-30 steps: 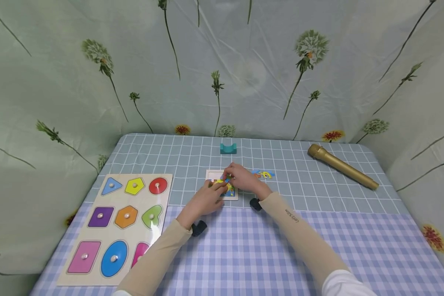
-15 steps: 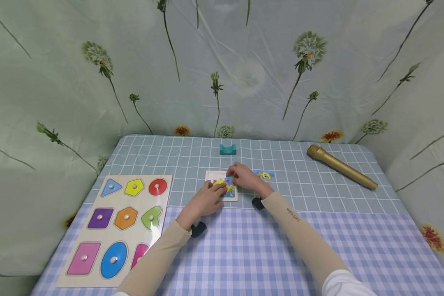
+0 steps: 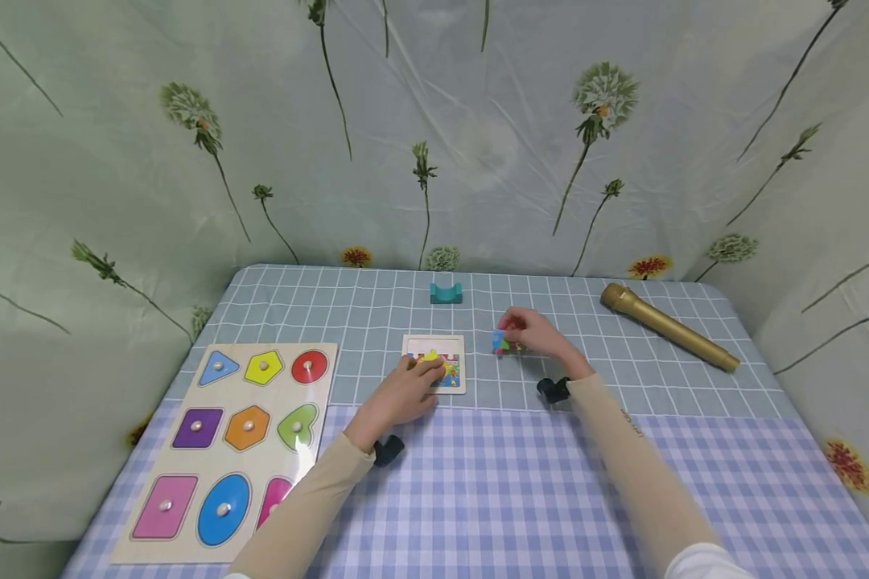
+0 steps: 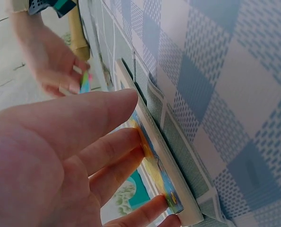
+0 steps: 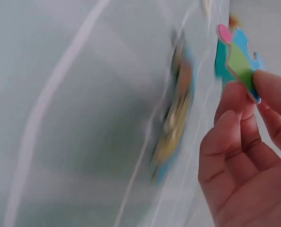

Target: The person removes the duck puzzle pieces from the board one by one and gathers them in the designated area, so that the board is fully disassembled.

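Note:
My left hand (image 3: 401,392) rests its extended fingertips on the small wooden jigsaw puzzle tray (image 3: 464,378). Colourful pieces fill the tray's near part, while bare board shows along its far side. In the left wrist view, the fingertips touch the printed pieces (image 4: 154,163) inside the tray's rim. To the right of the tray, my right hand (image 3: 538,333) pinches a jigsaw piece (image 5: 242,66) between thumb and fingers. That piece is blue and green with a pink knob. Below it, loose jigsaw pieces (image 5: 178,106) lie on the cloth, blurred here and mostly covered by the hand in the head view.
A large shape board (image 3: 235,450) with knobbed pieces lies on the left, partly under the left forearm. A teal curved block (image 3: 446,294) stands behind the tray. A gold microphone (image 3: 669,326) lies at the back right. Floral curtains enclose the table (image 3: 376,297).
My right hand has moved right, from over the tray to above the loose pieces, carrying the blue and green jigsaw piece. The left hand stays on the tray.

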Demonstrator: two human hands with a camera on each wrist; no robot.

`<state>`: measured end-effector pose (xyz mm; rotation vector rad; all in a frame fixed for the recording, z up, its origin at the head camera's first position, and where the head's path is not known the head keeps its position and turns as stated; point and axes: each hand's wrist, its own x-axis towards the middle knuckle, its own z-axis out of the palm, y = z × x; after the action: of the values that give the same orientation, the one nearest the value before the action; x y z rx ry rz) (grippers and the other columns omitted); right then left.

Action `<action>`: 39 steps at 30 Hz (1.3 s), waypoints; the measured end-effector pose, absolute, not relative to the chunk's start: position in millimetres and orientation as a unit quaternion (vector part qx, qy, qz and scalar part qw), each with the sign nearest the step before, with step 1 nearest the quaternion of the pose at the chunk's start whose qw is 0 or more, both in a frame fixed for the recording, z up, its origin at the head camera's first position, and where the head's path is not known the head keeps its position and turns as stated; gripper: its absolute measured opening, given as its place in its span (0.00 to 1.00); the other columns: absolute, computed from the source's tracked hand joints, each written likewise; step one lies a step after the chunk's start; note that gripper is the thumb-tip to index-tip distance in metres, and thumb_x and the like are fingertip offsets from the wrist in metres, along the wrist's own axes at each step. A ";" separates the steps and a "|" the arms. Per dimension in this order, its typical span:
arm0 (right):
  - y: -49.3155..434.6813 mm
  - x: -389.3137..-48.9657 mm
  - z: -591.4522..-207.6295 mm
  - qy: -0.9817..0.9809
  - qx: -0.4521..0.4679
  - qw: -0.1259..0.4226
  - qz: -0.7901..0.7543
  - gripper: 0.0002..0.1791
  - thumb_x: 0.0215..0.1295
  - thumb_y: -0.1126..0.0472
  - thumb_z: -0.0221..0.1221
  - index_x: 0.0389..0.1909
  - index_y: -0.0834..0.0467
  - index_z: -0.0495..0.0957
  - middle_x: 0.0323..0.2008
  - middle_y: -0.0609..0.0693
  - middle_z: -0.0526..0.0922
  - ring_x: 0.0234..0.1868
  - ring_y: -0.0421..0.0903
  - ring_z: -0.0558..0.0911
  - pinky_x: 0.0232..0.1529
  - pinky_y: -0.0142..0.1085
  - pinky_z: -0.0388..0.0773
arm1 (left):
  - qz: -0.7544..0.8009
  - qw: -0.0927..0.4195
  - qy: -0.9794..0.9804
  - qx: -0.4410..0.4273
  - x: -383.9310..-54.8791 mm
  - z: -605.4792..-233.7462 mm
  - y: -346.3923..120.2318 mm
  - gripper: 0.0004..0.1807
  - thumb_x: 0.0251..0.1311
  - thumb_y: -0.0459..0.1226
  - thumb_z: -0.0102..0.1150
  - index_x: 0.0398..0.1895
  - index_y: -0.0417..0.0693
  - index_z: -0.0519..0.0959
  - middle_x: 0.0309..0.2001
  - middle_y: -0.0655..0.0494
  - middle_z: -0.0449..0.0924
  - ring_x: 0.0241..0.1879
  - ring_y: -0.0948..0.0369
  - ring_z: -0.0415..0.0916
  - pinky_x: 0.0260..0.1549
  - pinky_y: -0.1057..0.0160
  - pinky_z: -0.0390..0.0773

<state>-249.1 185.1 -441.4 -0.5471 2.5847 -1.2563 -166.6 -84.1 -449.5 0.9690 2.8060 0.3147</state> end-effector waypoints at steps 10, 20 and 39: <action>250.2 -249.5 -451.1 0.903 -0.074 0.121 -0.405 0.09 0.63 0.71 0.51 0.42 0.70 0.73 0.29 0.56 0.76 0.28 0.47 0.72 0.27 0.34 0.68 | 0.108 0.082 0.938 0.319 -166.2 -450.3 -83.4 0.27 0.66 0.39 0.55 0.66 0.40 0.68 0.67 0.46 0.64 0.64 0.38 0.58 0.61 0.46 0.60; 247.6 -249.7 -457.4 0.928 -0.109 0.081 -0.346 0.06 0.59 0.71 0.54 0.36 0.67 0.77 0.27 0.55 0.75 0.30 0.49 0.72 0.32 0.39 0.69 | 0.119 0.078 0.935 0.326 -165.2 -450.4 -85.4 0.27 0.65 0.38 0.57 0.66 0.39 0.68 0.67 0.44 0.64 0.64 0.42 0.60 0.64 0.45 0.55; 240.3 -248.0 -458.3 0.954 -0.140 0.056 -0.260 0.06 0.60 0.76 0.54 0.34 0.64 0.75 0.30 0.58 0.73 0.34 0.53 0.71 0.36 0.45 0.69 | 0.152 0.094 0.928 0.326 -167.2 -452.2 -95.5 0.26 0.66 0.40 0.56 0.67 0.48 0.70 0.66 0.39 0.61 0.62 0.39 0.58 0.56 0.45 0.67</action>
<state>-248.0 240.3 -458.3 -0.4260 2.8942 -0.7875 -167.2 -95.5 -452.2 0.9682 2.7525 0.4513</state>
